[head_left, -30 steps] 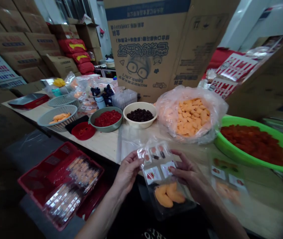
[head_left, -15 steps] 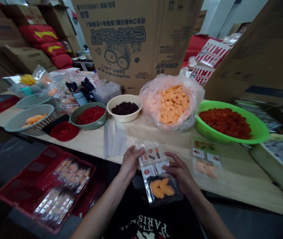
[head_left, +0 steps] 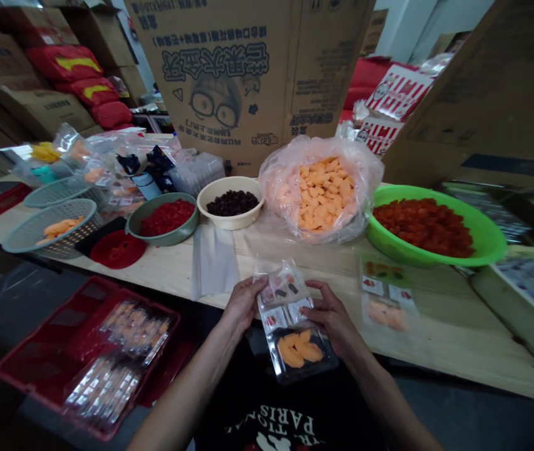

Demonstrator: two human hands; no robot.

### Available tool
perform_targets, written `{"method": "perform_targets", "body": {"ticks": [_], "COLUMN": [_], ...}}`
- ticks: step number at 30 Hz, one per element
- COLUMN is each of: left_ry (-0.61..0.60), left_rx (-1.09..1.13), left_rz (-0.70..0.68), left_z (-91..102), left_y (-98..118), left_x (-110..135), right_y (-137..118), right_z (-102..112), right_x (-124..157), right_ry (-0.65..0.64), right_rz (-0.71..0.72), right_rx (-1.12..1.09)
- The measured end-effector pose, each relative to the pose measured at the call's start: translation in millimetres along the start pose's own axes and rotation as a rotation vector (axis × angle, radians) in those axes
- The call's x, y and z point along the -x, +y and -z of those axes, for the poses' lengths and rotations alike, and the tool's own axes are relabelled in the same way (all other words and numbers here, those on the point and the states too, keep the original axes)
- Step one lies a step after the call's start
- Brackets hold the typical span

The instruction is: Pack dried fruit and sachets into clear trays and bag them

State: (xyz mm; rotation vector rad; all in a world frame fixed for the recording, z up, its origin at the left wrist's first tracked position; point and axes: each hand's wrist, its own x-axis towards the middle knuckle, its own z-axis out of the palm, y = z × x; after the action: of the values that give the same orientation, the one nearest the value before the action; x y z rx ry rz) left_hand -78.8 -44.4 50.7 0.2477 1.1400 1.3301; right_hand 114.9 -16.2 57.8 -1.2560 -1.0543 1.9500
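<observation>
Between my two hands is a clear plastic packet (head_left: pixel 290 313), tilted over the table's front edge. Its lower compartment holds orange dried fruit slices, small printed cards sit across the middle, and orange and dark pieces show at the top. My left hand (head_left: pixel 246 297) pinches the upper left edge with thumb and fingers. My right hand (head_left: pixel 330 313) grips the right edge, fingers lying over the card. On the wood to the right lies another filled packet (head_left: pixel 387 297). A stack of flat clear bags (head_left: pixel 214 260) rests left of my hands.
Along the table stand a green basin (head_left: pixel 492 241) of red-orange pieces, a plastic bag (head_left: pixel 276 163) of orange slices, a cream bowl (head_left: pixel 232 222) of dark fruit and a grey-green bowl (head_left: pixel 163 235) of red pieces. Below left, a red crate (head_left: pixel 36 369) holds packed packets. A cardboard box (head_left: pixel 257 75) stands behind.
The packet is still held in both hands and has shifted slightly within the view. Its dark pieces and orange slices look a little rearranged. The camera view has turned slightly.
</observation>
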Motion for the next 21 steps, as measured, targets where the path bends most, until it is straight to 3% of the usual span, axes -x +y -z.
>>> {"method": "perform_targets", "body": {"ticks": [2,8,11,15,21], "left_ry": [0.013,-0.124,-0.171,0.008,0.125], "left_rx": [-0.008,-0.14,-0.127,0.048,0.068], "left_rz": [0.054,0.179,0.108,-0.056,-0.138], "left_z": [-1.6,6.1,16.1,18.6,-0.2], "left_y": [-3,-3,10,21,2], "left_x": [0,8,1,-17,-16], "right_y": [-2,-8,-4,-1,3], "right_z": [-4,-1,6,7,-10], "right_x": [-2,-16,-23,-25,-23], "right_ry": [0.005,0.001,0.038,0.052,0.1], "right_rz": [0.032,0.005,0.019,0.038,0.06], "right_rx": [-0.013,-0.053,-0.039,-0.009,-0.089]}}
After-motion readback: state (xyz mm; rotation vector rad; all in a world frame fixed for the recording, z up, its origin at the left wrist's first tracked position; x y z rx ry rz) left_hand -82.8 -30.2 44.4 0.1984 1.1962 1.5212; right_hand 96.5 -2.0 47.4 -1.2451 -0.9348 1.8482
